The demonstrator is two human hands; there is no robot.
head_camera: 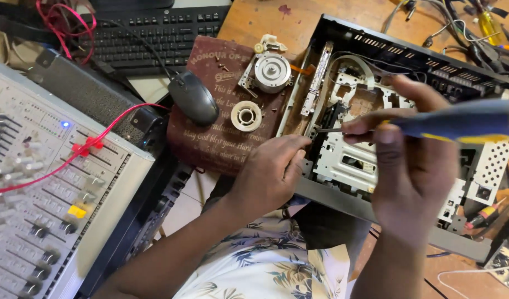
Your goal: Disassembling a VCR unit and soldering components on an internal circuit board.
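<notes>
An opened black disc player chassis lies on the wooden bench, its white metal frame and wiring exposed. My right hand grips a blue and yellow screwdriver, whose thin shaft points left into the chassis near its left wall. My left hand rests on the chassis's front left corner, fingers curled over the edge. A removed round metal drive part and a white plastic ring lie on a dark red book to the left.
A black computer mouse sits on the book's corner and a black keyboard lies behind it. A grey audio mixer with a red wire across it fills the left. Cables and tools crowd the far right.
</notes>
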